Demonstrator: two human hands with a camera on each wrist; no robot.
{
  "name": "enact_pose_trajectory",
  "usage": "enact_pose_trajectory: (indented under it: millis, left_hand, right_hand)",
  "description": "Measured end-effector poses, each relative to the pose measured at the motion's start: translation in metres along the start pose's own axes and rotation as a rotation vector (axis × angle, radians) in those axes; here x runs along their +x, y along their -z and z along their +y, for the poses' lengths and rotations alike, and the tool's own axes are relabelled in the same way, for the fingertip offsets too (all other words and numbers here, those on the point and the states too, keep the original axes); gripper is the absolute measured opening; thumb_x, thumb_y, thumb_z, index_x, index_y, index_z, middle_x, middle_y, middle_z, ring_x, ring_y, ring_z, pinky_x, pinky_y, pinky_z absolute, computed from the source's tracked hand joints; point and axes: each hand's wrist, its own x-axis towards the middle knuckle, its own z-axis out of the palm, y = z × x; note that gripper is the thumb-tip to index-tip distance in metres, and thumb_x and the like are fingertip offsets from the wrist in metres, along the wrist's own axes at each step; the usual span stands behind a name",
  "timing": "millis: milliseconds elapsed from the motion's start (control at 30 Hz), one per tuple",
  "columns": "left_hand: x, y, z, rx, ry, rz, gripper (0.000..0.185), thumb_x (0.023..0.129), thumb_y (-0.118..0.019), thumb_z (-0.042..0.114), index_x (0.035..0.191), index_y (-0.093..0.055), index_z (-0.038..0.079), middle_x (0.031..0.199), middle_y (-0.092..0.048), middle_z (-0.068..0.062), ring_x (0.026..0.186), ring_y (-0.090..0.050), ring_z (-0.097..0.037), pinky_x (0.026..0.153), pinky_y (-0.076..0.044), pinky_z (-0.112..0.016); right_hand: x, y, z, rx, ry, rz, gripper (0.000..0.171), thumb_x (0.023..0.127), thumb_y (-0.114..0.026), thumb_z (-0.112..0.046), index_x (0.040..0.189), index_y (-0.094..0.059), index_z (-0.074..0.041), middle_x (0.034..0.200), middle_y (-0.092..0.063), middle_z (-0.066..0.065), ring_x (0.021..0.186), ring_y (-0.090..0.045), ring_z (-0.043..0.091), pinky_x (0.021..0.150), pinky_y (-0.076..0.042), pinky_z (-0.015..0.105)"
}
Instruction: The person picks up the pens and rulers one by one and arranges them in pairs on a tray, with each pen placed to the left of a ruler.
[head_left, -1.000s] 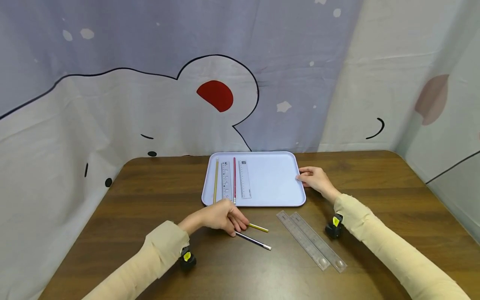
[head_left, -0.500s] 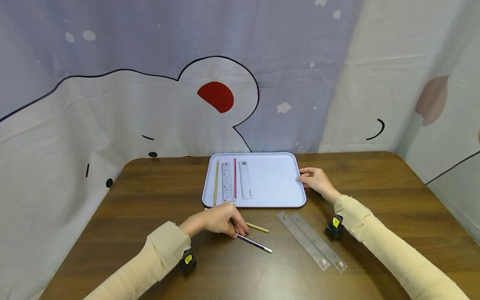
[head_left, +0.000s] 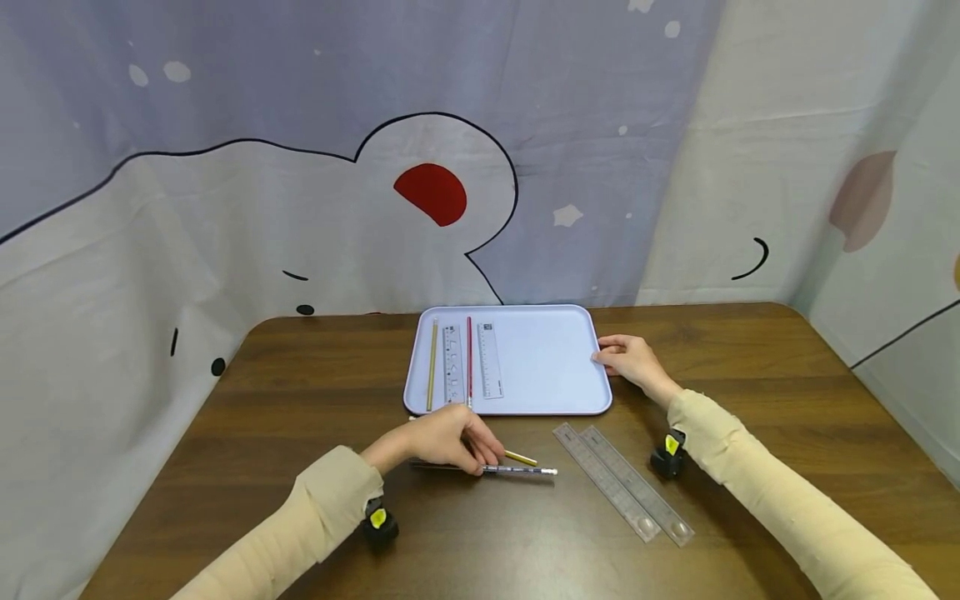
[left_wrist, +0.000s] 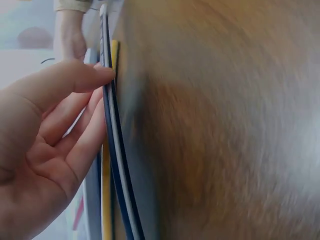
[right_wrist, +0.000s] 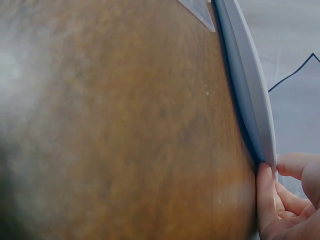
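Note:
In front of the tray, my left hand (head_left: 453, 437) pinches a dark pencil with a white eraser end (head_left: 517, 470) between thumb and fingers. The left wrist view shows this dark pencil (left_wrist: 116, 135) as dark with a pale stripe. A yellow pencil (head_left: 521, 458) lies just beyond it, partly hidden behind the hand. At the tray's right side, my right hand (head_left: 630, 360) grips the rim of the pale lavender tray (head_left: 555, 358), thumb on top and fingers below. On the tray's left half lie a yellow pencil (head_left: 432, 367), a red pencil (head_left: 470, 358) and two clear rulers (head_left: 453, 362).
Two more clear rulers (head_left: 600, 479) lie side by side at a slant on the brown wooden table (head_left: 315, 383), right of the dark pencil. A patterned curtain (head_left: 585, 150) hangs behind the table's back edge.
The dark pencil has swung from a slant to nearly level across the view, its eraser end moving farther away and right. My left hand has shifted slightly right; the right hand stays on the tray rim.

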Motion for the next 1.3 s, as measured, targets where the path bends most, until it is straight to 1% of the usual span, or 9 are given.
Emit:
enact_pose_trajectory:
  millis: [167, 267, 467, 533, 633, 767, 967, 1167, 1300]
  left_hand:
    - [0.000, -0.005, -0.005, -0.194, 0.026, 0.029, 0.032, 0.080, -0.070, -0.007, 0.111, -0.066, -0.011, 0.099, -0.071, -0.024, 0.085, -0.070, -0.009, 0.077, -0.059, -0.022]
    - [0.000, -0.010, -0.007, -0.304, 0.051, 0.042, 0.034, 0.080, -0.069, -0.008, 0.114, -0.064, -0.012, 0.102, -0.070, -0.027, 0.085, -0.070, -0.009, 0.077, -0.060, -0.024]
    - [0.002, -0.021, -0.006, -0.444, 0.104, 0.081, 0.039, 0.080, -0.067, -0.008, 0.119, -0.061, -0.012, 0.106, -0.069, -0.027, 0.085, -0.069, -0.006, 0.077, -0.059, -0.022]
    - [0.002, -0.023, -0.005, -0.491, 0.134, 0.106, 0.040, 0.081, -0.066, -0.007, 0.120, -0.060, -0.012, 0.108, -0.068, -0.026, 0.085, -0.068, -0.005, 0.075, -0.059, -0.020]
    - [0.002, -0.025, -0.003, -0.567, 0.173, 0.161, 0.040, 0.083, -0.065, -0.006, 0.122, -0.059, -0.012, 0.110, -0.067, -0.027, 0.083, -0.068, -0.006, 0.075, -0.060, -0.023]
    - [0.002, -0.027, -0.001, -0.615, 0.212, 0.218, 0.039, 0.085, -0.063, -0.005, 0.123, -0.058, -0.013, 0.112, -0.066, -0.027, 0.081, -0.068, -0.006, 0.079, -0.060, -0.027]
    - [0.003, -0.032, -0.001, -0.644, 0.243, 0.259, 0.039, 0.085, -0.062, -0.005, 0.123, -0.058, -0.012, 0.113, -0.067, -0.024, 0.083, -0.068, -0.009, 0.083, -0.060, -0.032]
    - [0.005, -0.035, 0.002, -0.671, 0.251, 0.273, 0.038, 0.087, -0.060, -0.006, 0.124, -0.057, -0.013, 0.118, -0.065, -0.025, 0.087, -0.069, -0.013, 0.085, -0.059, -0.034]
    - [0.007, -0.038, 0.003, -0.706, 0.254, 0.278, 0.040, 0.088, -0.057, -0.008, 0.126, -0.053, -0.015, 0.108, -0.069, -0.017, 0.085, -0.068, -0.012, 0.087, -0.059, -0.035]
  right_hand:
    - [0.000, 0.000, 0.000, 0.008, 0.000, 0.002, 0.046, 0.091, -0.062, -0.010, 0.129, -0.050, 0.013, 0.108, -0.064, 0.021, 0.074, -0.059, -0.001, 0.068, -0.057, 0.015]
    - [0.000, 0.000, 0.000, 0.005, -0.001, 0.002, 0.046, 0.092, -0.062, -0.010, 0.129, -0.050, 0.013, 0.108, -0.064, 0.022, 0.074, -0.059, -0.001, 0.068, -0.057, 0.015]
    - [0.000, -0.001, 0.001, 0.003, 0.001, 0.003, 0.046, 0.091, -0.063, -0.010, 0.129, -0.050, 0.013, 0.109, -0.064, 0.023, 0.076, -0.059, 0.000, 0.069, -0.057, 0.016]
    - [0.000, -0.001, 0.001, 0.003, 0.001, 0.003, 0.046, 0.091, -0.063, -0.011, 0.129, -0.051, 0.013, 0.110, -0.064, 0.024, 0.076, -0.059, 0.000, 0.069, -0.057, 0.016]
    - [0.000, -0.001, 0.001, -0.002, 0.003, 0.004, 0.046, 0.092, -0.063, -0.011, 0.129, -0.051, 0.013, 0.111, -0.064, 0.025, 0.078, -0.060, 0.001, 0.070, -0.058, 0.016]
    - [-0.001, -0.001, 0.000, -0.010, 0.001, 0.002, 0.046, 0.092, -0.062, -0.011, 0.129, -0.050, 0.012, 0.114, -0.063, 0.027, 0.079, -0.060, 0.002, 0.071, -0.058, 0.017]
    - [-0.001, -0.001, -0.001, -0.007, 0.001, 0.000, 0.045, 0.092, -0.062, -0.011, 0.129, -0.050, 0.013, 0.114, -0.063, 0.027, 0.079, -0.060, 0.001, 0.071, -0.057, 0.016]
    - [-0.002, 0.000, -0.002, 0.004, -0.003, -0.006, 0.046, 0.092, -0.061, -0.010, 0.130, -0.049, 0.013, 0.111, -0.063, 0.025, 0.076, -0.059, -0.001, 0.069, -0.057, 0.015]
    - [-0.002, 0.000, -0.002, 0.002, -0.003, -0.005, 0.046, 0.092, -0.062, -0.010, 0.130, -0.049, 0.013, 0.110, -0.064, 0.024, 0.075, -0.059, 0.000, 0.069, -0.057, 0.016]
